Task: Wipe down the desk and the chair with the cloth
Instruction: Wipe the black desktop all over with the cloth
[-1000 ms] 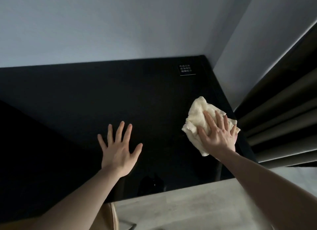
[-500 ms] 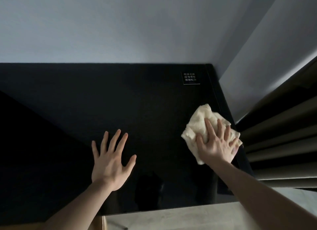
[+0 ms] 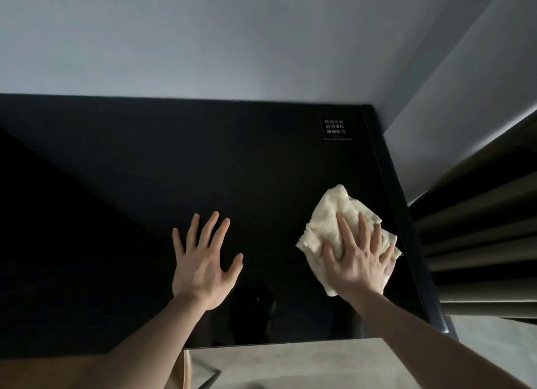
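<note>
A: What do we have around the work area?

B: Black glossy desk [image 3: 145,214] fills the middle of the view. Small label with white text [image 3: 335,128] at 1 o'clock near the far right corner. Grey wall [image 3: 203,40] along the far edge, second wall [image 3: 453,98] on the right. Pleated curtain [image 3: 479,243] at 3 o'clock, just beside the desk's right edge. Nothing else sits on the top.

A: Edges, room?

B: Right edge is just beside the cloth [image 3: 328,214]. Near edge runs at 6 o'clock, pale floor [image 3: 290,365] below it. Whole left half of the top is open at 9 o'clock.

A: Hands?

B: Right hand [image 3: 357,261] lies flat with fingers spread, pressing the cream cloth to the desk at 3 o'clock; no closed grasp. Left hand [image 3: 203,269] is spread and holds nothing, at centre; we cannot tell if it touches the top.

A: Versus a second back?

B: Cloth stays near the right edge. We see more desk and more near edge; the label sits lower in view.
</note>
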Demonstrator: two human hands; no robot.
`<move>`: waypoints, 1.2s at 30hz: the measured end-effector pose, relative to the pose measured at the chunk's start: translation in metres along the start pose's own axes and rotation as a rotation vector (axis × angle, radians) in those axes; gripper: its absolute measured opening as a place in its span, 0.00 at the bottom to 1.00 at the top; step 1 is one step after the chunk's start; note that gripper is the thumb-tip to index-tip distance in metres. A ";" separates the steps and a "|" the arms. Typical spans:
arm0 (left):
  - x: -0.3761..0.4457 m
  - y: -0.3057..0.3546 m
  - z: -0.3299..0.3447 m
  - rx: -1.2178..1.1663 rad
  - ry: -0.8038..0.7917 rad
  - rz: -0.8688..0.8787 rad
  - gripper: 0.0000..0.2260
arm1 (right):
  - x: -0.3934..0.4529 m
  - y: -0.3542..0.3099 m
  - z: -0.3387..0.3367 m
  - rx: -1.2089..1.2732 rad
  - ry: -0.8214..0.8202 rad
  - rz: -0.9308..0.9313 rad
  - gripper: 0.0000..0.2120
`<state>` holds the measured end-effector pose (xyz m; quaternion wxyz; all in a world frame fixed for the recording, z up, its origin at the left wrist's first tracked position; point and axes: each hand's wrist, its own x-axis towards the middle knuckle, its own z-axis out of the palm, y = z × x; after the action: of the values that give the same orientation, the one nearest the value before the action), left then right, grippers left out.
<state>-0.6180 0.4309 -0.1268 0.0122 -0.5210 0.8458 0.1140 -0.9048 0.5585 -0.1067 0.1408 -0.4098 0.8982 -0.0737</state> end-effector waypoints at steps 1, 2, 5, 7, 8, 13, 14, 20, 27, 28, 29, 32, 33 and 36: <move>0.000 0.000 0.000 -0.004 0.007 0.003 0.37 | 0.006 -0.002 -0.001 -0.012 0.007 0.001 0.36; 0.001 0.000 0.000 -0.007 0.012 0.005 0.37 | 0.013 -0.004 -0.002 -0.027 0.014 -0.010 0.36; -0.001 0.000 0.002 -0.012 0.028 0.004 0.37 | 0.045 -0.015 -0.005 -0.043 0.013 -0.032 0.36; -0.001 0.000 0.002 -0.013 0.041 0.003 0.37 | 0.070 -0.031 -0.004 -0.035 0.023 0.020 0.35; 0.000 0.000 0.002 -0.015 0.040 0.001 0.37 | 0.080 -0.041 -0.003 -0.029 0.033 0.053 0.35; 0.000 0.000 0.000 -0.020 0.032 -0.006 0.37 | 0.081 -0.064 0.002 0.021 0.024 0.094 0.34; 0.000 0.000 -0.001 -0.020 0.028 -0.007 0.37 | 0.069 -0.061 0.002 0.024 0.013 0.063 0.34; -0.001 0.001 -0.008 -0.041 -0.007 -0.005 0.36 | -0.056 -0.027 0.025 -0.007 -0.026 -0.161 0.35; -0.003 0.000 -0.015 -0.104 -0.021 0.013 0.36 | -0.036 -0.048 0.026 -0.068 0.017 -0.116 0.35; -0.004 0.000 -0.018 -0.146 -0.013 0.020 0.36 | -0.026 -0.057 0.026 -0.058 0.019 -0.087 0.35; -0.005 -0.001 -0.020 -0.215 0.000 0.025 0.35 | -0.015 -0.068 0.026 -0.045 0.021 -0.044 0.35; -0.016 -0.014 -0.035 -0.557 0.034 -0.002 0.31 | 0.006 -0.110 0.035 -0.026 0.042 0.091 0.34; -0.022 -0.023 -0.041 -0.657 0.049 -0.018 0.31 | 0.009 -0.124 0.038 -0.020 0.052 0.113 0.34; -0.047 -0.078 -0.058 -0.708 0.127 -0.053 0.32 | 0.008 -0.159 0.047 -0.003 0.040 0.145 0.34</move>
<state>-0.5225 0.4265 -0.0782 -0.2185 -0.5207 0.7392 0.3670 -0.7815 0.4476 -0.1135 0.1270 -0.3424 0.9283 -0.0702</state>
